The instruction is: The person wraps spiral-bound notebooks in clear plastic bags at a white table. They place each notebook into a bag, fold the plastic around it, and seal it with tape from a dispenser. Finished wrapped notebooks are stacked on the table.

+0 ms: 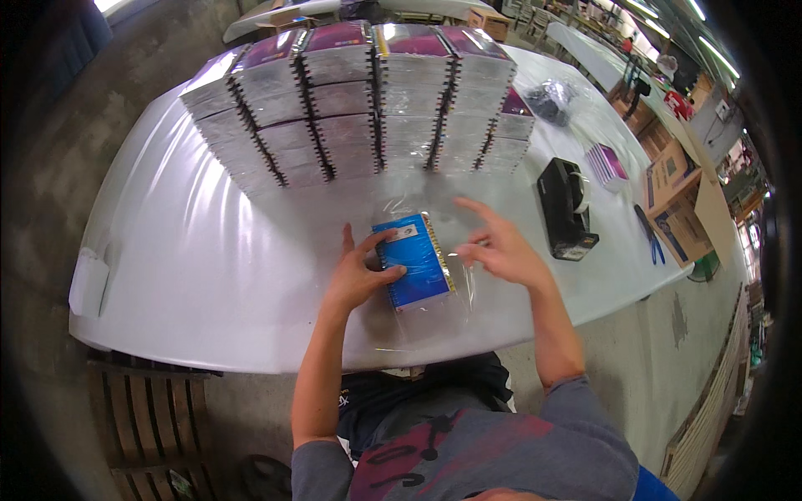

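Observation:
A blue spiral notebook (pixel 420 271) lies on the white-covered table in front of me, with clear plastic film (pixel 464 309) around it that sticks out past its edges. My left hand (pixel 361 271) rests on the notebook's left side, thumb and fingers spread over the cover. To the right of the notebook, my right hand (pixel 499 244) is raised with the index finger stretched out and the other fingers bent. Nothing that I can make out is between those fingers, which are slightly blurred.
Tall stacks of wrapped spiral notebooks (pixel 342 108) stand across the back of the table (pixel 209 284). On the right are a black tape dispenser (pixel 561 213), a small notebook pile (pixel 608 167), blue-handled scissors (pixel 650 235) and an open cardboard box (pixel 681 204). A white block-like object (pixel 88 284) sits far left.

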Action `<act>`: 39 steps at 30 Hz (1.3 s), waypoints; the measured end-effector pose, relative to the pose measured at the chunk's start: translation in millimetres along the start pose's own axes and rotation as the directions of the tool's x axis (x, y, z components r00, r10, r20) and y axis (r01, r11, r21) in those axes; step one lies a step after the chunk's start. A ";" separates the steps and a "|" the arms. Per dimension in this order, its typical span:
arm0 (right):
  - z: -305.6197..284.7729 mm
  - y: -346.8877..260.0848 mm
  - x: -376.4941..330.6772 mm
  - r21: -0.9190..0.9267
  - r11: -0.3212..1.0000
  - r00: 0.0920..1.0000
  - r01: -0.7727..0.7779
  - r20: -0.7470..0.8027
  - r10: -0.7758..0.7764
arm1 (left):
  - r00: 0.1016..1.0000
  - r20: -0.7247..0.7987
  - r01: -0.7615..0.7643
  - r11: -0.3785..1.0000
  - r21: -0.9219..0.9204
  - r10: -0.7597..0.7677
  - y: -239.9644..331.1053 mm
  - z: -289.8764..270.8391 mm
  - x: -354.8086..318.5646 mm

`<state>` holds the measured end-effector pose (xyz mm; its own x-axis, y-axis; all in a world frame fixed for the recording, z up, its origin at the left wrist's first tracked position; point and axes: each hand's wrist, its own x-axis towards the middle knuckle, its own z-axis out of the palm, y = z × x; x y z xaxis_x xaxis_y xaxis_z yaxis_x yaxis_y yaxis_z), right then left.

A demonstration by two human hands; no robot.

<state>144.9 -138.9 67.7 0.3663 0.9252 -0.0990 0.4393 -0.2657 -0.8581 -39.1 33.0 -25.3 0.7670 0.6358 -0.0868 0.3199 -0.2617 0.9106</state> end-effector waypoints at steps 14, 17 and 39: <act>68.7 -5.0 82.4 -0.664 0.734 0.990 0.141 0.074 -0.123 | 0.999 0.039 -0.008 1.000 0.022 0.008 -6.2 -0.4 -0.7; 43.7 -14.8 73.5 -0.687 0.725 0.998 0.053 0.054 -0.022 | 0.999 -0.029 0.037 0.991 0.132 -0.033 8.1 -1.6 -7.4; 61.6 80.2 -24.7 0.536 0.783 0.937 0.316 -0.047 -0.345 | 0.850 -0.402 -0.501 0.758 -0.418 0.341 23.3 84.3 -57.0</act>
<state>120.5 -166.4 -29.7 0.2304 0.9461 0.2275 0.0194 0.2292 -0.9732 -28.5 -70.6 -33.2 0.5372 0.7431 0.3990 -0.3743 -0.2139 0.9023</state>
